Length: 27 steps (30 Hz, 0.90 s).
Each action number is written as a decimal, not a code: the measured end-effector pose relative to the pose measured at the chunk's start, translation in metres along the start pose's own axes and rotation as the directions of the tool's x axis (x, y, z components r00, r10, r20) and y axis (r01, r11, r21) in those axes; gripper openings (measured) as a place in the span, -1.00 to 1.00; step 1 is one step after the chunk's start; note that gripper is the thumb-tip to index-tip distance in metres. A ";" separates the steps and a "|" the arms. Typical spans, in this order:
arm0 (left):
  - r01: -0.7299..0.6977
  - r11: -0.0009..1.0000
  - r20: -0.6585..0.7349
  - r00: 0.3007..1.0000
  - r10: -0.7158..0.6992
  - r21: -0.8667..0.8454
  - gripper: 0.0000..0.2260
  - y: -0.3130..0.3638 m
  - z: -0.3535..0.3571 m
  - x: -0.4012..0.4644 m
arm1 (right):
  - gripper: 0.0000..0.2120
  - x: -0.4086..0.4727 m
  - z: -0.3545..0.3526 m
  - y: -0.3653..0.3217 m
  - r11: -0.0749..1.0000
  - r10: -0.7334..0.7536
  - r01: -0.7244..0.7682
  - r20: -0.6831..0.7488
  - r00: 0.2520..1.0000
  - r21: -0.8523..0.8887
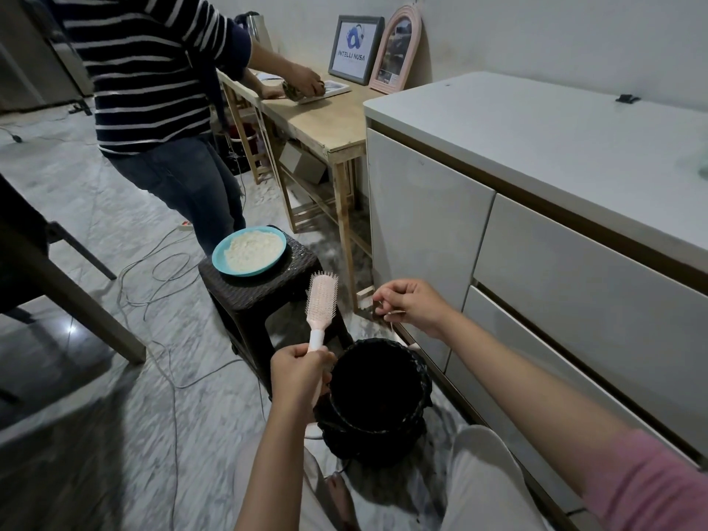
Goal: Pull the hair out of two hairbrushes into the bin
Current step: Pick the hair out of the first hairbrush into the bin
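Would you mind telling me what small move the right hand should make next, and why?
Probably lower the right hand over the bin and let go: it pinches pale strands up beside the pink hairbrush, which the left hand grips, and the bin sits open below.

The pale pink plastic hairbrush (322, 300) with a white collar on its handle stands nearly upright, bristles facing the camera, its head at about twelve o'clock from the handle. At roughly four o'clock from the brush head, low on the floor, sits the round black bin (415, 362) lined with a black bag, mouth open and dark inside. Thin pale hair strands (387, 313) hang at three o'clock from the brush, above the bin.
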<state>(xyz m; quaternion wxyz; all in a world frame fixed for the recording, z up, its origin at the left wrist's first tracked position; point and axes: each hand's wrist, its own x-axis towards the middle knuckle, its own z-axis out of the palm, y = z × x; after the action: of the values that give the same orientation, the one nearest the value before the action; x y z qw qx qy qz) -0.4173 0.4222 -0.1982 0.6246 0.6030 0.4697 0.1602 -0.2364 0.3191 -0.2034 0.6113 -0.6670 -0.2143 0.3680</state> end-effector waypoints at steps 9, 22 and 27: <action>0.045 0.995 -0.143 0.988 -0.058 -0.091 -0.90 0.001 -0.017 0.004 | -0.83 -0.006 -0.007 0.001 0.995 -0.048 0.030 -0.202 0.978 -0.094; -0.034 0.999 -0.071 0.997 0.035 0.008 -0.95 0.008 -0.008 -0.004 | -0.68 -0.001 -0.002 -0.004 0.788 -0.131 -0.115 -0.348 0.928 -0.605; -0.055 0.998 -0.025 0.998 0.056 0.036 -0.89 0.002 0.003 -0.005 | -0.78 0.000 -0.002 -0.007 0.827 -0.199 -0.001 -0.294 0.935 -0.562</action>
<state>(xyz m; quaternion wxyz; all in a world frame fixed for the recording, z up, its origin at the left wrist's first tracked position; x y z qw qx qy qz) -0.4167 0.4169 -0.1952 0.6031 0.6245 0.4637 0.1768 -0.2340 0.3189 -0.1966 0.4380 -0.8562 -0.2374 0.1367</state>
